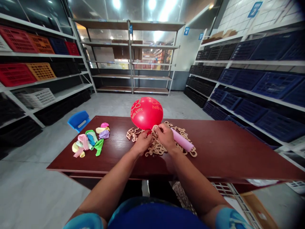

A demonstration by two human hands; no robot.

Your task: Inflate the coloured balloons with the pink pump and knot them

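Reddish-brown tabletop (228, 146) across the lower middle of the frame. At its centre, a sprawling heap of tan looped cord (157, 149). Just above, a glossy red "hello kitty" balloon (147, 113), already inflated. Left of centre, a cluster of limp balloons (91, 139), all uninflated. Right of centre, a pink tube (183, 140) atop the heap. At centre, left hand (142, 141) pinched shut on the balloon's neck (149, 132); right hand (166, 136) pinched on a tan loop (154, 127). Cannot tell whether tied yet.

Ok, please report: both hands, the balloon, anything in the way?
Left hand at base of inflated red balloon; right hand pinching beige cord. Pink tube close beside right hand.
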